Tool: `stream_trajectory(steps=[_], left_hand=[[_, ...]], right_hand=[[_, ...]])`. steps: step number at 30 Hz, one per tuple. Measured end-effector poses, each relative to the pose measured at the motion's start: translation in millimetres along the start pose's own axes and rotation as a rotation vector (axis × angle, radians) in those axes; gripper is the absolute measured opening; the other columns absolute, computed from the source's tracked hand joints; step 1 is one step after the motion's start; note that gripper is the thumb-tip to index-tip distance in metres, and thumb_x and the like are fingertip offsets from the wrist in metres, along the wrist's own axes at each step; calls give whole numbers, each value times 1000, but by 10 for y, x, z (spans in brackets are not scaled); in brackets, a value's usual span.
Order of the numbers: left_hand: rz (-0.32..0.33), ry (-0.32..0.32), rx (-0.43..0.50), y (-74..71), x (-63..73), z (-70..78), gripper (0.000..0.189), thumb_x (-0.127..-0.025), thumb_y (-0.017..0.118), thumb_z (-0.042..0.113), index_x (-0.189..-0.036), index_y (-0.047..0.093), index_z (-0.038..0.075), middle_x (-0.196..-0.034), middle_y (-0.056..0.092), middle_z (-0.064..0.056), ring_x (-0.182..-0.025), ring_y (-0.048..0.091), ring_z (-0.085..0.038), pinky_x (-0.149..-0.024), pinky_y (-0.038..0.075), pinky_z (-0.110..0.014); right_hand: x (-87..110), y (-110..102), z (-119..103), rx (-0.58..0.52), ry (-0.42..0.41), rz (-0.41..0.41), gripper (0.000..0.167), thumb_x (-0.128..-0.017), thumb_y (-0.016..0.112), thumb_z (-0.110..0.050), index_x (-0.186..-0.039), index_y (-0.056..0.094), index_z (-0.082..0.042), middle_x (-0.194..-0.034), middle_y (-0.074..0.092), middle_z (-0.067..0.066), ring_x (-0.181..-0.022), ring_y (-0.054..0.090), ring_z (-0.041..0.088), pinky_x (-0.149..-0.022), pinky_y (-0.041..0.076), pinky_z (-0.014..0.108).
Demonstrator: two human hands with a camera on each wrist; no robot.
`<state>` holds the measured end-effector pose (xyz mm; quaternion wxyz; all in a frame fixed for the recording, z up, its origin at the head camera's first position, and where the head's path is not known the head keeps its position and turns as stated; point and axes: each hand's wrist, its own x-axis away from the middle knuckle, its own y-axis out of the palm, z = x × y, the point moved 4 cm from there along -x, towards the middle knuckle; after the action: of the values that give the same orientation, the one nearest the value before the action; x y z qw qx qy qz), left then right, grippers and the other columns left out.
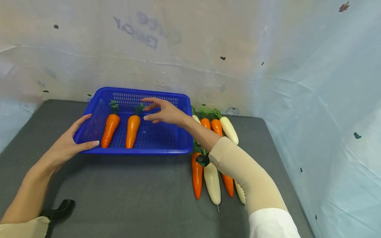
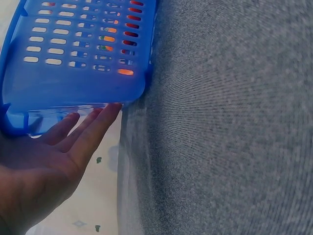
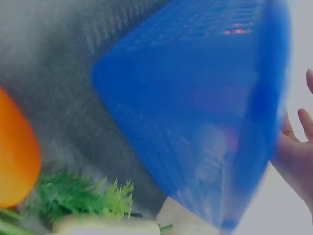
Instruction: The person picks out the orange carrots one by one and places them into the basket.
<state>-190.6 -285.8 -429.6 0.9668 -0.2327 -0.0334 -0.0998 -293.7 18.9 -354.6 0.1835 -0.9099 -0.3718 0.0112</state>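
Observation:
A blue plastic basket point(image 1: 160, 151) with slotted walls stands on the dark table. Two orange carrots lie inside it side by side: a left carrot point(image 1: 110, 130) and a right carrot point(image 1: 133, 131), both with green tops toward the back. My left hand point(image 1: 66, 142) holds the basket's left end, thumb over the front rim; in the left wrist view its fingers point(image 2: 93, 134) lie along the outer wall. Over the basket's inside hovers my right hand point(image 1: 166, 112), fingers spread and bent with nothing between them, close to the right carrot's leaves.
Right of the basket lie several more carrots point(image 1: 197, 177) and white radishes point(image 1: 212, 185), some hidden under my right forearm. Another white radish point(image 1: 229, 129) sits farther back. Translucent sheeting point(image 1: 208, 39) hangs behind the table point(image 1: 134, 198) and along its right side.

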Motion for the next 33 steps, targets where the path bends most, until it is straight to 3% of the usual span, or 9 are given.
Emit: stream_trajectory(steps=[11, 23, 29, 33], left_hand=[[3, -6, 10, 4, 1, 9, 95, -96, 67, 24, -157, -3, 45, -163, -11, -25, -132, 19, -65, -96, 22, -82], [3, -8, 17, -10, 14, 16, 94, -96, 66, 24, -157, -3, 46, -163, -11, -24, -132, 19, -65, -98, 20, -82], [-1, 0, 14, -1, 26, 31, 94, -97, 66, 24, -157, -3, 45, -163, -9, -26, -131, 20, -63, -97, 21, -82], [6, 1, 9, 1, 33, 31, 95, -96, 66, 24, -157, -3, 44, -163, -10, -25, -131, 20, -63, -97, 21, -82]], right_hand=[[482, -284, -22, -20, -88, 27, 65, -94, 69, -14, -153, 40, -19, -135, 56, 9, -114, 64, 25, -93, 55, 40], [899, -602, 69, 12, -66, 96, 61, -94, 70, -19, -149, 44, -27, -136, 56, 1, -114, 64, 23, -94, 55, 37], [1156, -777, 188, -7, -51, 144, 60, -96, 68, -17, -150, 43, -23, -142, 52, 10, -121, 58, 34, -97, 52, 46], [1319, -866, 275, -6, -21, 174, 60, -96, 68, -18, -150, 43, -24, -144, 51, 11, -123, 57, 32, -98, 51, 46]])
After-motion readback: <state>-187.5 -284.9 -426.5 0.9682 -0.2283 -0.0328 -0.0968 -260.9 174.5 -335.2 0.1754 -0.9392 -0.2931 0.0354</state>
